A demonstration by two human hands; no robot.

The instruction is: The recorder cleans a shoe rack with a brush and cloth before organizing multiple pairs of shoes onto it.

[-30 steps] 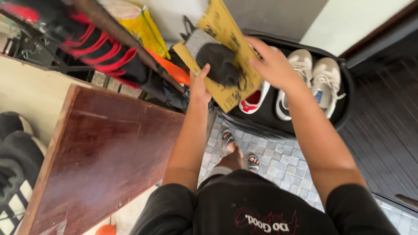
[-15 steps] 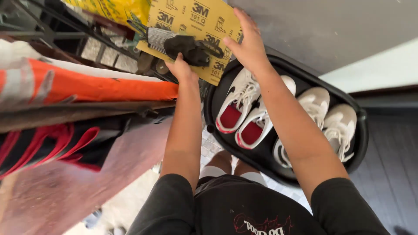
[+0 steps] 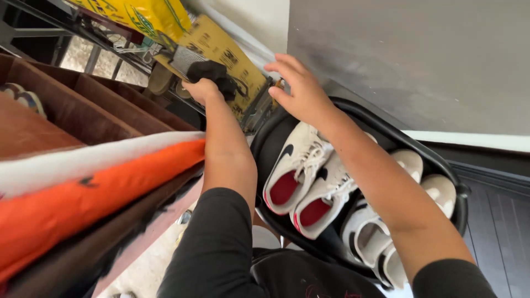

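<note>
Left hand [image 3: 201, 90] closed around a dark cloth [image 3: 208, 72] and the lower edge of a yellow sandpaper sheet [image 3: 223, 52], held up at top centre. Right hand [image 3: 298, 91] just right of the sheet, fingers spread, palm near its right edge; contact unclear. Sheet is rectangular, mustard yellow with small black print. Yellow plastic bag [image 3: 146, 14] with green marks above left. Below the right arm, black tray [image 3: 436, 160] with white sneakers [image 3: 301, 165], red inside. Orange fabric [image 3: 94, 193] lower left.

black oval tray [image 3: 441, 165] sits below the right hand's fingers [image 3: 287, 66], carrying two white shoes with red lining [image 3: 301, 182] nearest the fingers and two cream shoes [image 3: 425, 182] farther out.
</note>
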